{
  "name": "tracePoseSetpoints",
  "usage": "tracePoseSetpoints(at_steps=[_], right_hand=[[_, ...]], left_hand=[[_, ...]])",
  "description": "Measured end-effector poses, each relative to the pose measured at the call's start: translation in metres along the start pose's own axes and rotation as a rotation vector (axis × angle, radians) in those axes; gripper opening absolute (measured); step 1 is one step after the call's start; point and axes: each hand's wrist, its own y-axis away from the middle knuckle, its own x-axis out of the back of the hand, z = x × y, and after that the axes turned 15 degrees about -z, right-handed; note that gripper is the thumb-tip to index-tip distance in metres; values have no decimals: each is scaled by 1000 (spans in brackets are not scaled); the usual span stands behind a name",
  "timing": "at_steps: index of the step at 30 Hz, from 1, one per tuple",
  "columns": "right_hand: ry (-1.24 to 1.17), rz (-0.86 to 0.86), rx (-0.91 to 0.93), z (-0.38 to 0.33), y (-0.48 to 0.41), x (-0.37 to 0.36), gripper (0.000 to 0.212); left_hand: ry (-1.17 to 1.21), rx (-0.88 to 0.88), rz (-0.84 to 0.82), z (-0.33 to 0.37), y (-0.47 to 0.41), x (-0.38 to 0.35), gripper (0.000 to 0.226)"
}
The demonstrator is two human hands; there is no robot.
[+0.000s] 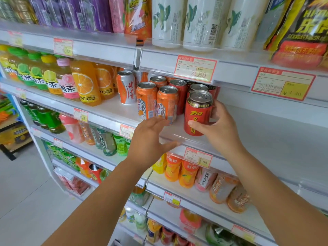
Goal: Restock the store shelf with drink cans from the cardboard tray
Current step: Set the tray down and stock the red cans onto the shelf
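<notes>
My right hand grips a red drink can standing upright at the front of the white shelf, thumb across its front and fingers behind it. More red cans stand in a row behind it. To their left stand orange cans in rows, and an orange-and-silver can further left. My left hand hovers at the shelf's front edge below the orange cans, fingers straight, holding nothing. The cardboard tray is out of view.
The shelf to the right of the red cans is bare. Bottled teas and orange juice fill its left part. White cups and bags stand on the shelf above, bottles on the shelves below. Price tags line the shelf edges. Floor lies at left.
</notes>
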Motion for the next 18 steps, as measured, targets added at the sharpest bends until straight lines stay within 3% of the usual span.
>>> tracePoseSetpoints(at_steps=[5,11,18], right_hand=[[37,-24,-36,8,-10,-13,75],[95,0,-65,13,-24,-24,87],[137,17,-83,10,-29,-34,80]], left_hand=[[10,8,55,-27,7,-30,72],[22,-19,65,-32,6,-36,69],[-42,-22,-12,-36,4,-33,73]])
